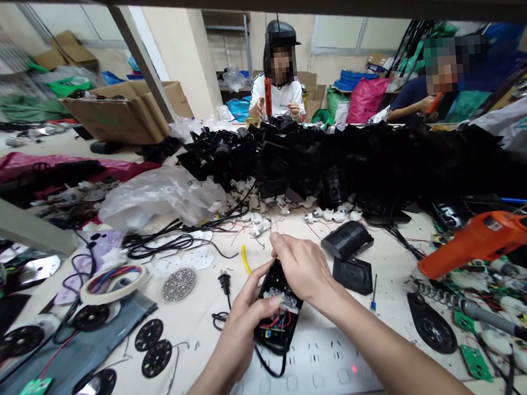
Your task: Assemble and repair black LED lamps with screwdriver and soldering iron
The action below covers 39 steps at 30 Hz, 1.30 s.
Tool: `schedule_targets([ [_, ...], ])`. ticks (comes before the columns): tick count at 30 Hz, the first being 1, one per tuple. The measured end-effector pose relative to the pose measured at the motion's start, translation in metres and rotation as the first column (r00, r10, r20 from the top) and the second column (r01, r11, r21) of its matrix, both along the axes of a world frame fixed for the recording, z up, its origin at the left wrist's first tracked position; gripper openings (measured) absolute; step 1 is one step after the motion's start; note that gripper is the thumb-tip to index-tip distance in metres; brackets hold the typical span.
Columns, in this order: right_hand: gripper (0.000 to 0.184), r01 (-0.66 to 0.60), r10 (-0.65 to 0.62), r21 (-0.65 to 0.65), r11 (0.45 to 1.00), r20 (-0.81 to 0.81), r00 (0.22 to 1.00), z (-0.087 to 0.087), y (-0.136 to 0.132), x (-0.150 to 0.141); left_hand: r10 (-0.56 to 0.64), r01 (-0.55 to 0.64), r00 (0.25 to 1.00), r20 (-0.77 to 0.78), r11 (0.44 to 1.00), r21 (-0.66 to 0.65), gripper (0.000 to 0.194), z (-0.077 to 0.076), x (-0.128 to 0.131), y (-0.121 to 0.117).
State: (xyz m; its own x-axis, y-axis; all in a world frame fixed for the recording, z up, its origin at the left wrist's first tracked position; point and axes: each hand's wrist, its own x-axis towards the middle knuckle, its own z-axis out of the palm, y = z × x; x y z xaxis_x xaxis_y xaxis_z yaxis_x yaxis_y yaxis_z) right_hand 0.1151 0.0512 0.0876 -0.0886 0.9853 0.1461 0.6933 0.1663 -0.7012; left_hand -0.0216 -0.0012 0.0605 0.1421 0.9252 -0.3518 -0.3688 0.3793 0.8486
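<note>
My left hand (247, 311) is wrapped round a black plastic housing (274, 336); its thumb presses a clear plastic piece (281, 301) inside. Red and other coloured wires lie in the lower half of the housing, and a black cord loops from its bottom end. Closed over the upper right end of the same housing is my right hand (300, 266), with its fingertips mostly hidden. A yellow curved piece (245, 260) sticks up just left of the hands. Right of them lie a black shell (348, 239) and a flat black cover (352, 277).
A white power strip (323, 372) lies below my hands. Right are an orange electric screwdriver (474, 245), a soldering iron (487, 317) and green circuit boards (475, 362). A heap of black casings (355, 154) spans the back. Two people sit beyond. Left are a tape roll (113, 285) and screws (179, 284).
</note>
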Motion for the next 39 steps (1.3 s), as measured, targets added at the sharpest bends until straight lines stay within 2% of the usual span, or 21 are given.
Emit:
schedule_targets([
  [4,0.060,-0.044,0.050,0.037,0.998,-0.192,0.980,0.006,-0.001,0.008,-0.034,0.046,0.989,0.144,0.996,-0.082,0.057,-0.003,-0.011,0.005],
  [7,0.044,0.059,0.000,0.139,0.989,-0.387,0.922,0.007,-0.013,0.017,-0.036,0.081,0.964,0.265,0.983,-0.162,0.063,-0.007,-0.026,0.010],
  [10,0.029,0.113,0.015,0.264,0.958,-0.440,0.898,0.003,-0.038,0.021,-0.073,0.141,0.932,0.354,0.975,-0.172,0.073,-0.012,-0.039,0.013],
  [13,0.022,-0.021,0.173,0.451,0.892,-0.297,0.939,-0.006,-0.067,0.020,-0.094,0.160,0.918,0.384,0.977,-0.144,0.080,-0.015,-0.046,0.014],
  [16,0.033,-0.211,0.296,0.562,0.800,-0.064,0.953,-0.016,-0.086,0.014,-0.089,0.135,0.916,0.391,0.987,-0.091,0.081,-0.015,-0.045,0.015],
  [18,0.041,-0.281,0.324,0.619,0.734,0.046,0.945,-0.021,-0.091,0.010,-0.103,0.121,0.905,0.412,0.992,-0.018,0.080,-0.014,-0.042,0.017],
  [20,0.039,-0.303,0.317,0.672,0.675,0.107,0.942,-0.023,-0.090,0.005,-0.128,0.118,0.891,0.436,0.992,0.051,0.079,-0.014,-0.040,0.018],
  [22,0.036,-0.313,0.294,0.698,0.644,0.152,0.944,-0.024,-0.087,0.003,-0.136,0.113,0.887,0.441,0.990,0.079,0.076,-0.015,-0.038,0.018],
  [28,0.036,-0.350,0.241,0.660,0.665,0.254,0.937,-0.026,-0.079,0.004,-0.085,0.074,0.919,0.385,0.996,0.043,0.072,-0.020,-0.038,0.017],
  [39,0.039,-0.365,0.224,0.631,0.685,0.294,0.929,-0.034,-0.076,0.007,-0.055,0.048,0.940,0.337,0.998,0.031,0.072,-0.016,-0.035,0.017],
])
